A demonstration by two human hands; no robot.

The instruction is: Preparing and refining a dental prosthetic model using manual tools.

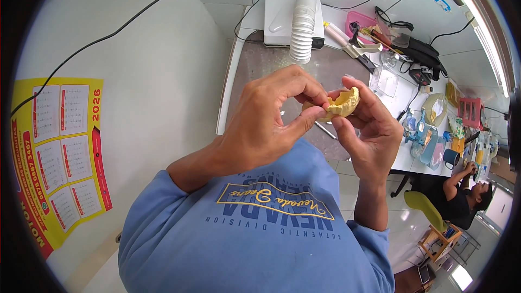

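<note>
A pale yellow dental cast (344,105), curved like an arch with a row of tooth shapes along its edge, is held up in front of my chest, above the near edge of the worktop. My left hand (266,111) pinches its left end between thumb and fingertips. My right hand (374,125) grips its right side, thumb below and fingers behind. My fingers cover part of the cast. Beneath the hands a thin light-coloured rod (325,129) lies on the grey bench surface (255,70).
A white box-shaped machine (278,19) with a ribbed white hose (302,32) stands at the back. To the right are a pink basket (362,21), a black bag (415,49), a blue mug (450,157) and several containers. Another person (461,195) sits far right. A wall borders the left.
</note>
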